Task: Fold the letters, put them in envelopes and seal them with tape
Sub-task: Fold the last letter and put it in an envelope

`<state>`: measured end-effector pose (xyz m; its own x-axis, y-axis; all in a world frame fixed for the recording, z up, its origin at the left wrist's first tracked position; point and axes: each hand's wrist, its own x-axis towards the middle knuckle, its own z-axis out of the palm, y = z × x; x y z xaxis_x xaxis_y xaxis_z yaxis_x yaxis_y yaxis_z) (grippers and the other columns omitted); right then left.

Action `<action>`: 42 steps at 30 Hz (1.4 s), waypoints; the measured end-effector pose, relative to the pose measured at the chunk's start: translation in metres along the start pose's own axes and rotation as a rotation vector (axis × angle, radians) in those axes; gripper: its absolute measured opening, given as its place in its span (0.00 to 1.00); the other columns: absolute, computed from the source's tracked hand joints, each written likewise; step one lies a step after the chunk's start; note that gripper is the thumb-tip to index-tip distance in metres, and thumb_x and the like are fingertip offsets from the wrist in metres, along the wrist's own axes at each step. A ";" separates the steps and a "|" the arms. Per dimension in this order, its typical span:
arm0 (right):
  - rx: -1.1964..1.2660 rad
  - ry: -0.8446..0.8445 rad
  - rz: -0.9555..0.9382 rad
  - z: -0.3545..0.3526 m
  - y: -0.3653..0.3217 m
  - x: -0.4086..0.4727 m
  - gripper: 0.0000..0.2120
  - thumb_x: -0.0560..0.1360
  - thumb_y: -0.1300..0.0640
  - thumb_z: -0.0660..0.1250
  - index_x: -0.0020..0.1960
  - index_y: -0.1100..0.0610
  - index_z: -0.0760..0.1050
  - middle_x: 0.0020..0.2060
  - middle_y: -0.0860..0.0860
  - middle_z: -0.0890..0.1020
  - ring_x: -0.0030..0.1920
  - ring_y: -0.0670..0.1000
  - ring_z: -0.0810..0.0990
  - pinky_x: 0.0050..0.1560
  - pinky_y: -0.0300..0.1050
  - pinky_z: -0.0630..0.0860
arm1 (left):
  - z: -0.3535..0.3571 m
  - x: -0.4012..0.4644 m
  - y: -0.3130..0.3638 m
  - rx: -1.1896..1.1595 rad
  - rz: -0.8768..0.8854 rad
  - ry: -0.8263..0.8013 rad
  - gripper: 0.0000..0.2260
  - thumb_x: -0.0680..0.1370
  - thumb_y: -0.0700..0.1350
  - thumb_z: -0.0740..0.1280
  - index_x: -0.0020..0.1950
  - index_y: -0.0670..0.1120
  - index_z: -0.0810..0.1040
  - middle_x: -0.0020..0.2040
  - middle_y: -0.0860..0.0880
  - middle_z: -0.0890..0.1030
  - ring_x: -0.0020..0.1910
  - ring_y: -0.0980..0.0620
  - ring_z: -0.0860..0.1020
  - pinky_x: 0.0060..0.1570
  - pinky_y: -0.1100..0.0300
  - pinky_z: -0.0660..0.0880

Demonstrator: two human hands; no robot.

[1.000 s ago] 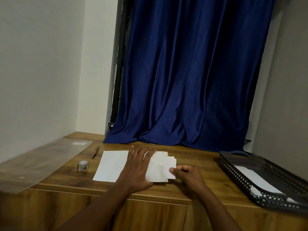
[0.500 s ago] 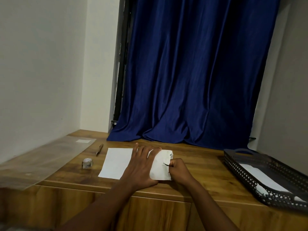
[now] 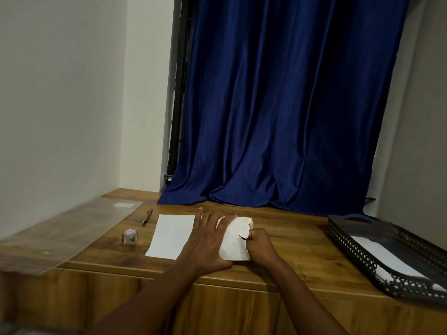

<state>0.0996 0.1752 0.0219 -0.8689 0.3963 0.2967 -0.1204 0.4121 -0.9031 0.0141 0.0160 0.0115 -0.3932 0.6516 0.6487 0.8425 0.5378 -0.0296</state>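
Two hands: both meet at the lower centre of the frame, on one white envelope [image 3: 235, 240].
Left hand [image 3: 208, 243]: fingers spread and straight, palm pressing flat on the envelope's left part, where it overlaps a sheet of paper.
Right hand [image 3: 260, 243]: fingers curled at the envelope's torn-looking right edge, pinching it; whatever else sits under the fingers is hidden.
Envelope: lies flat on the counter [image 3: 290, 245], crumpled, between the two hands.
Sheet of paper [image 3: 173, 234]: white, flat on the counter just left of the envelope, its right side under the left hand.
Tape roll [image 3: 130, 236]: small, standing on the counter left of the sheet, apart from it.
Pen [image 3: 147, 216]: dark, lying aslant above the tape roll, near the sheet's upper left corner.
Clear plastic sleeve [image 3: 72, 230]: spread over the counter's left end.
Black mesh tray [image 3: 358, 252]: at the right edge of the frame, holding white paper.
Blue curtain [image 3: 290, 105]: hangs behind the counter, filling the upper centre.
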 end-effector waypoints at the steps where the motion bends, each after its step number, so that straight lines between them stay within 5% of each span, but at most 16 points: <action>1: 0.006 -0.017 -0.002 -0.001 0.000 -0.001 0.16 0.78 0.69 0.67 0.38 0.55 0.86 0.37 0.48 0.88 0.38 0.46 0.87 0.33 0.39 0.79 | 0.000 0.000 0.000 0.000 0.003 0.004 0.50 0.67 0.73 0.69 0.81 0.56 0.53 0.78 0.51 0.62 0.77 0.49 0.61 0.79 0.40 0.48; 6: 0.035 0.067 0.030 -0.022 0.008 -0.007 0.12 0.79 0.61 0.69 0.40 0.65 0.84 0.37 0.60 0.86 0.36 0.53 0.82 0.36 0.47 0.74 | 0.004 0.001 -0.003 -0.050 -0.036 -0.099 0.53 0.64 0.85 0.57 0.82 0.58 0.52 0.83 0.54 0.53 0.82 0.50 0.51 0.80 0.40 0.42; 11: -0.035 0.425 0.013 -0.044 0.027 -0.018 0.07 0.82 0.54 0.66 0.50 0.51 0.82 0.42 0.49 0.85 0.47 0.52 0.84 0.50 0.52 0.82 | 0.012 0.000 -0.006 -0.254 -0.158 -0.459 0.34 0.79 0.75 0.49 0.80 0.59 0.65 0.82 0.54 0.63 0.81 0.50 0.58 0.78 0.46 0.53; 14: -0.131 0.297 -0.040 -0.037 0.030 -0.019 0.12 0.84 0.50 0.62 0.66 0.46 0.76 0.60 0.41 0.80 0.61 0.47 0.79 0.58 0.45 0.77 | 0.016 0.004 -0.008 -0.203 -0.132 -0.590 0.27 0.84 0.66 0.48 0.82 0.59 0.60 0.83 0.54 0.58 0.82 0.50 0.55 0.80 0.46 0.49; 17: -0.476 -0.040 -0.198 -0.028 0.034 -0.019 0.27 0.84 0.41 0.56 0.81 0.43 0.58 0.77 0.35 0.59 0.78 0.40 0.57 0.78 0.46 0.57 | 0.017 0.006 -0.009 -0.185 -0.117 -0.601 0.26 0.85 0.64 0.48 0.83 0.59 0.59 0.84 0.54 0.56 0.83 0.51 0.53 0.80 0.46 0.48; 19: -0.771 -0.257 -0.247 -0.024 0.037 -0.017 0.33 0.82 0.33 0.49 0.83 0.43 0.48 0.80 0.37 0.49 0.80 0.39 0.46 0.79 0.46 0.44 | 0.017 0.006 -0.009 -0.176 -0.106 -0.592 0.25 0.86 0.62 0.49 0.83 0.58 0.59 0.84 0.53 0.57 0.83 0.50 0.54 0.80 0.46 0.49; 22: -0.937 -0.440 -0.148 -0.023 0.035 -0.015 0.39 0.78 0.26 0.44 0.83 0.44 0.47 0.83 0.45 0.50 0.82 0.44 0.46 0.80 0.50 0.44 | 0.017 0.004 -0.008 -0.202 -0.161 -0.572 0.25 0.86 0.60 0.51 0.82 0.57 0.61 0.83 0.52 0.60 0.82 0.48 0.57 0.80 0.47 0.54; 28: -0.959 -0.498 -0.099 -0.025 0.024 -0.024 0.52 0.69 0.16 0.44 0.83 0.45 0.44 0.83 0.45 0.48 0.82 0.46 0.44 0.80 0.52 0.43 | 0.002 -0.013 -0.009 -0.287 -0.255 -0.207 0.23 0.83 0.63 0.60 0.74 0.56 0.73 0.76 0.55 0.72 0.73 0.54 0.70 0.71 0.57 0.66; 33: -1.011 -0.512 -0.138 -0.037 0.023 -0.037 0.55 0.66 0.14 0.47 0.83 0.44 0.43 0.83 0.43 0.47 0.82 0.45 0.45 0.80 0.50 0.45 | -0.026 -0.048 -0.037 -0.199 -0.240 -0.300 0.29 0.77 0.74 0.55 0.71 0.61 0.75 0.74 0.60 0.73 0.72 0.59 0.69 0.73 0.55 0.64; 38: -1.096 -0.489 -0.269 -0.048 0.038 -0.051 0.50 0.71 0.18 0.51 0.83 0.42 0.41 0.83 0.42 0.46 0.81 0.43 0.45 0.78 0.47 0.44 | -0.058 -0.098 -0.066 -0.124 -0.147 -0.474 0.41 0.68 0.83 0.55 0.79 0.69 0.58 0.80 0.66 0.58 0.79 0.62 0.55 0.79 0.54 0.55; 42: -1.024 -0.449 -0.324 -0.057 0.046 -0.060 0.43 0.73 0.22 0.55 0.82 0.36 0.46 0.80 0.34 0.49 0.78 0.33 0.45 0.75 0.38 0.44 | -0.073 -0.136 -0.087 -0.152 -0.054 -0.409 0.32 0.74 0.76 0.61 0.77 0.74 0.57 0.79 0.72 0.56 0.78 0.69 0.52 0.80 0.56 0.54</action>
<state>0.1739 0.2167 -0.0195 -0.9852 -0.0905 0.1455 -0.1017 0.9923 -0.0713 0.0213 -0.1583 -0.0190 -0.5261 0.7992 0.2906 0.8492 0.5122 0.1286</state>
